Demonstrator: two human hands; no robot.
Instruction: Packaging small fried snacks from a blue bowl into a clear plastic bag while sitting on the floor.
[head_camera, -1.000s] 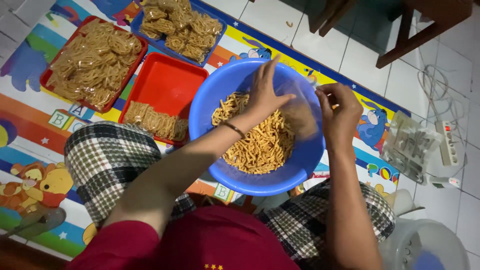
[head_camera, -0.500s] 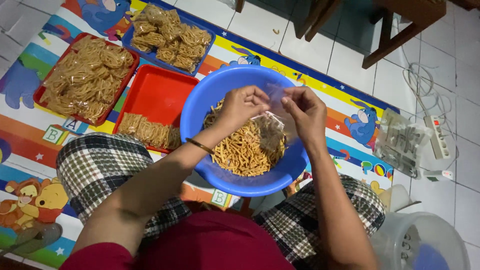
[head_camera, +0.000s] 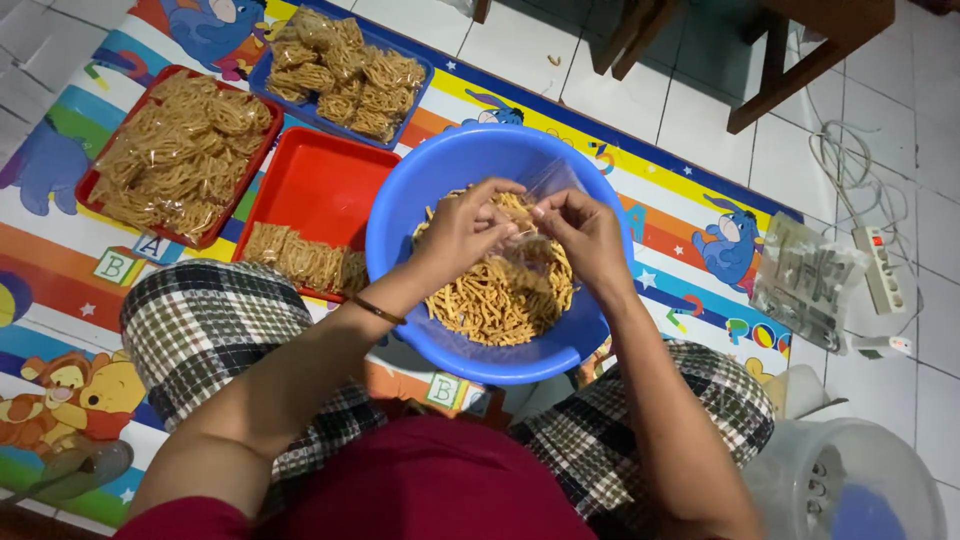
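Note:
A big blue plastic basin (head_camera: 420, 180) rests between my knees, holding a heap of thin orange-yellow snack sticks (head_camera: 495, 300). Above the heap, my left hand (head_camera: 462, 228) and my right hand (head_camera: 582, 232) together pinch the mouth of a small clear plastic bag (head_camera: 528, 240) that has snack sticks in it. A thin bangle circles my left wrist. My fingers hide most of the bag's mouth.
A red tray (head_camera: 325, 185) with a few filled packets lies left of the basin. Another red tray (head_camera: 95, 180) and a blue tray (head_camera: 420, 75) hold many packets. A stack of clear bags (head_camera: 805, 285), a power strip (head_camera: 880, 270), a white container (head_camera: 850, 480) and wooden chair legs (head_camera: 790, 75) are on the right.
Both hands have come together over the basin and drawn the bag's mouth between them. The camera view has shifted so the basin sits lower in frame.

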